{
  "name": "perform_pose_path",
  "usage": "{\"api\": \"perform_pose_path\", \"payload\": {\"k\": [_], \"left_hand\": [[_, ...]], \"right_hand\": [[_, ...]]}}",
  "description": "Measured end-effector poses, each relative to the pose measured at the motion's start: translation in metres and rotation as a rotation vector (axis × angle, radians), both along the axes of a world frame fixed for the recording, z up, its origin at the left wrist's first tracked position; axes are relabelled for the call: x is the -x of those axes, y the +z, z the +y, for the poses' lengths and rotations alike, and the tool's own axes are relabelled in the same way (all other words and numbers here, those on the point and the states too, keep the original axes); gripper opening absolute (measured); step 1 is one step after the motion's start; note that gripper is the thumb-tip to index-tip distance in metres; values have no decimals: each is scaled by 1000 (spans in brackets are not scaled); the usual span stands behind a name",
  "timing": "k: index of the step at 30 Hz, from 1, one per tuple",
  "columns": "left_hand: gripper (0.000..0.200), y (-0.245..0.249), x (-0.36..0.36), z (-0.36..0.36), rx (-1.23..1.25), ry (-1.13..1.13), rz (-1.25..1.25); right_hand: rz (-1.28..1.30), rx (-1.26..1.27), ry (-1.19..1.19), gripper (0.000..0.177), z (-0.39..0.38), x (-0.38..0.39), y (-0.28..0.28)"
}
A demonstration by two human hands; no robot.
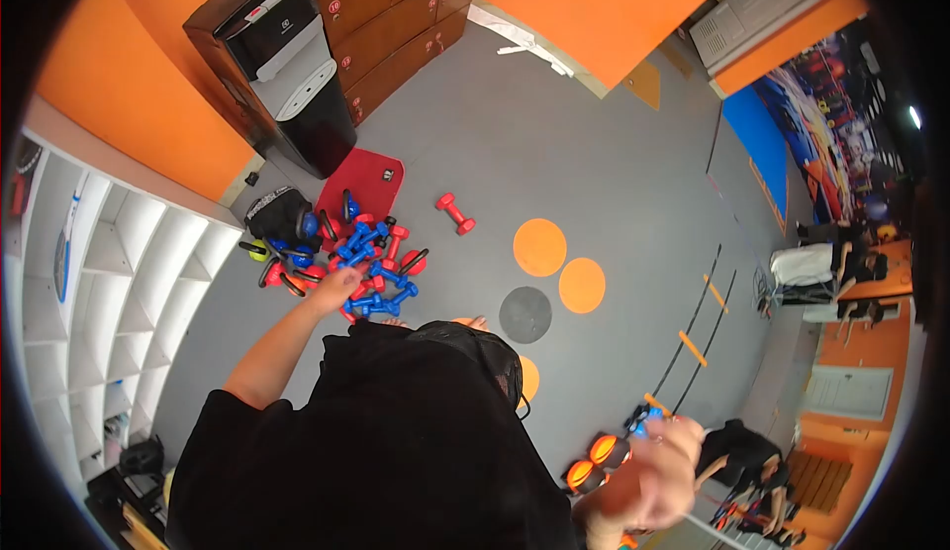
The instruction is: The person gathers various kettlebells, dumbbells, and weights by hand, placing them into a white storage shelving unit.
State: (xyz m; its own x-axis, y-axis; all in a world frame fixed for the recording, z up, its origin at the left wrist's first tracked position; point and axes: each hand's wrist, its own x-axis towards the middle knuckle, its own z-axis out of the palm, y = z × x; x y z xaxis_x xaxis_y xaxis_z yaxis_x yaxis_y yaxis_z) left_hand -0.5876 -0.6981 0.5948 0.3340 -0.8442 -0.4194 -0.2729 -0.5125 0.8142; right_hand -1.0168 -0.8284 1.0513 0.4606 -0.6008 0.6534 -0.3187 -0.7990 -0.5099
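Note:
My left hand (341, 288) reaches down over a heap of small weights on the floor, its fingers bunched together. Blue dumbbells (357, 241) lie right at the fingertips, and I cannot tell what the fingers hold. Red dumbbells (397, 242) are mixed into the heap, with a red kettlebell (415, 263) at its right edge. More blue dumbbells (398, 299) spread just below the hand. Smeared by motion, my right hand (658, 471) is raised at the lower right, near two orange-and-black round objects (597, 463). One red dumbbell (455, 213) lies apart from the heap.
White shelving (129, 253) lines the left. A black water dispenser (287, 75) and brown lockers (396, 25) stand ahead, with a red mat (366, 179) below. Orange discs (539, 247) and a floor ladder (693, 348) lie rightward. People in black (747, 461) are at the right.

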Motion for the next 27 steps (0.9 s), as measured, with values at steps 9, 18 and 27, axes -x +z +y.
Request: {"api": "perform_pose_path", "payload": {"k": [9, 18, 27], "left_hand": [[22, -51, 133, 70, -490, -311, -175], [20, -23, 215, 27, -201, 761, 199], [24, -34, 176, -80, -324, 785, 8]], "right_hand": [[-75, -857, -319, 23, -171, 108, -160], [239, -1184, 58, 36, -332, 3, -259], [345, -1683, -12, 26, -429, -79, -350]]}}
